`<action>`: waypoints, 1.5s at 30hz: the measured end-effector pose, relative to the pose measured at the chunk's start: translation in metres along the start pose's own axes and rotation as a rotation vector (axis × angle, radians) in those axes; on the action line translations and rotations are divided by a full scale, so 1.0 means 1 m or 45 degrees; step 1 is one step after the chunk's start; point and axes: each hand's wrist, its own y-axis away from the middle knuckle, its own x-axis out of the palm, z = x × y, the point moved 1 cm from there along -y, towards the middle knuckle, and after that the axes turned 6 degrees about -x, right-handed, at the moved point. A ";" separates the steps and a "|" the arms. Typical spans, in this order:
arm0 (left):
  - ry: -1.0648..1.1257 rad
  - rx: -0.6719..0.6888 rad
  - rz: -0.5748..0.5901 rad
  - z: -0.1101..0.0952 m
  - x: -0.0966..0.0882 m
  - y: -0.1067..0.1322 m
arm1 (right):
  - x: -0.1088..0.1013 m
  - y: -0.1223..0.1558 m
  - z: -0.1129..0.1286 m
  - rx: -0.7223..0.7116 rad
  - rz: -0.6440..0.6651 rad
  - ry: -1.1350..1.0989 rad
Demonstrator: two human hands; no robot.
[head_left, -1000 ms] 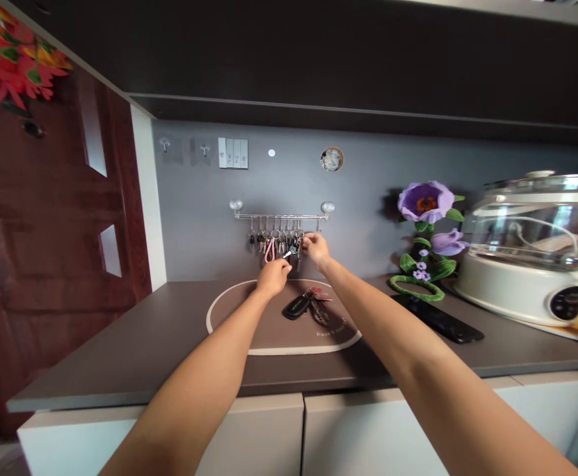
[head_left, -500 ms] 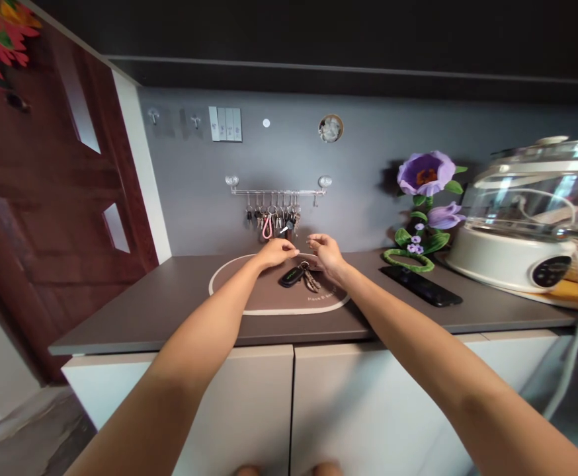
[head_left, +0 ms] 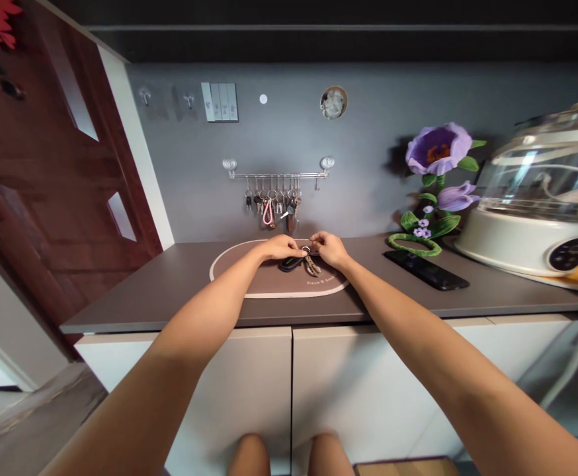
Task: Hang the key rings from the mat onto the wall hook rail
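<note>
A bunch of keys lies on the brown oval mat [head_left: 269,288], with a black key fob [head_left: 291,264] at its left and a braided brown strap [head_left: 313,266] at its right. The metal key ring [head_left: 306,249] stands raised between my two hands. My left hand [head_left: 283,248] comes from the left, thumb and fingers pinched at the ring. From the other side my right hand [head_left: 329,249] has its fingers curled and closed at the ring. Its fingertips are small and partly hidden.
Behind the mat, a clear rail [head_left: 279,176] on the wall carries several hanging keys [head_left: 268,210]. To the right are a black phone [head_left: 425,270], a purple felt flower [head_left: 438,155] and a white appliance with a clear cover [head_left: 522,244]. A dark cabinet [head_left: 289,39] overhangs the counter.
Both hands have come down and closed in on the key ring, which now stands raised between them. The fob and strap stay on the mat. The view has tipped slightly downward.
</note>
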 end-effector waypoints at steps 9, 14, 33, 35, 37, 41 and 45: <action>0.206 -0.054 0.066 -0.002 0.001 0.001 | 0.000 0.000 0.006 0.016 0.026 0.082; 0.291 -0.129 0.073 0.001 -0.002 0.002 | 0.001 0.000 0.007 0.017 0.032 0.097; 1.175 -0.300 -0.067 0.003 -0.019 -0.001 | -0.001 0.004 0.023 -0.176 -0.077 -0.105; 1.266 -0.277 -0.064 0.001 -0.020 -0.001 | -0.001 0.006 0.027 -0.224 -0.080 -0.142; 1.350 -0.256 -0.074 -0.002 -0.022 0.000 | -0.002 0.008 0.032 -0.259 -0.068 -0.159; 1.438 -0.209 -0.084 -0.006 -0.024 0.002 | -0.003 0.010 0.039 -0.292 -0.004 -0.166; 1.464 -0.166 -0.066 -0.006 -0.025 0.002 | -0.003 0.011 0.041 -0.345 0.010 -0.132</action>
